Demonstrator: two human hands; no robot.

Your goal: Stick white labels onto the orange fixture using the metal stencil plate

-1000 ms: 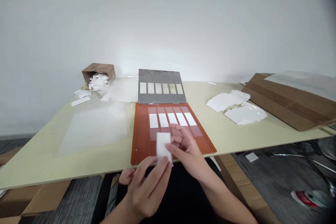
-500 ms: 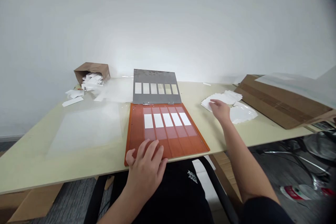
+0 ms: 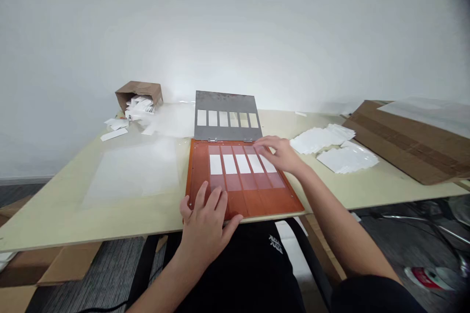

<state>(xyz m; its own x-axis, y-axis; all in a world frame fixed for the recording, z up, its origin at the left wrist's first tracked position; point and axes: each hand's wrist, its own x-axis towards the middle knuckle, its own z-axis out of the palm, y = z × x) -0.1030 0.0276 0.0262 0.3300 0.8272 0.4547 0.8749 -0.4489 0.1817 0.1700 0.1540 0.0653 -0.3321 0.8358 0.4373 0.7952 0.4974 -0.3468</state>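
An orange-brown tray (image 3: 253, 203) with ridged lanes lies at the table's front edge. A grey metal lid (image 3: 225, 102) with several rectangular windows is hinged to its back and lies opened. Several white cards (image 3: 243, 164) sit side by side in the lanes, under or in clear plastic sleeves (image 3: 245, 182). My left hand (image 3: 205, 227) rests spread and open on the tray's front left part, holding nothing. At the back right corner, my right hand (image 3: 281, 153) reaches over the last card, fingers slightly bent and apart, close to the sleeve tops. Nothing shows in its grip.
Right of the tray lie two fanned piles of white sleeves (image 3: 347, 158), beside a large cardboard box (image 3: 407, 144). At the back left, a small cardboard box (image 3: 147, 89) spills white cards (image 3: 139, 106). Translucent plastic sheets (image 3: 135, 166) cover part of the table's left side.
My right hand has moved left from the pile of sleeves to the tray's back right corner. My left hand stays on the tray. The view has shifted slightly.
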